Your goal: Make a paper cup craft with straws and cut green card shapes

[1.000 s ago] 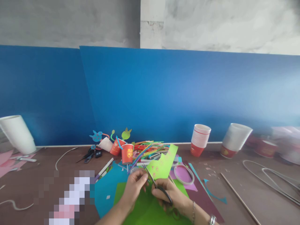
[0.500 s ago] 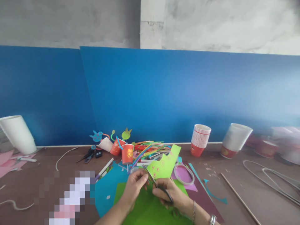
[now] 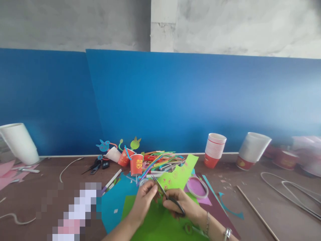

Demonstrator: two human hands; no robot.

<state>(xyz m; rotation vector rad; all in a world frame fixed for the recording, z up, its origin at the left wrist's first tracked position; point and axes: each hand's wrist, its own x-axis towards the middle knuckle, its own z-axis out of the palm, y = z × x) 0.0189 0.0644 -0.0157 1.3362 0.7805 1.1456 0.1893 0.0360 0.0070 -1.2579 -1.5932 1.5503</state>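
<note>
My right hand is closed around the black handles of a pair of scissors, whose blades point up and left. Beyond them, a light-green paper piece with pink drawn markings and a jagged upper edge slants up to the right, touching or close to the blades. My left hand is pinched closed just left of the blades. What its fingers hold is hidden. Below both hands lies a green paper sheet, with a small green marked scrap near my right wrist.
Behind my hands lie colourful straws and a decorated red paper cup. A clear tape roll sits right of the paper. Stacked cups stand farther back. A thin stick and blue paper flank the workspace.
The light-green paper has shifted slightly to the right and tilted. The small green scrap near my right wrist shows more clearly. Both hands stay nearly in place.
</note>
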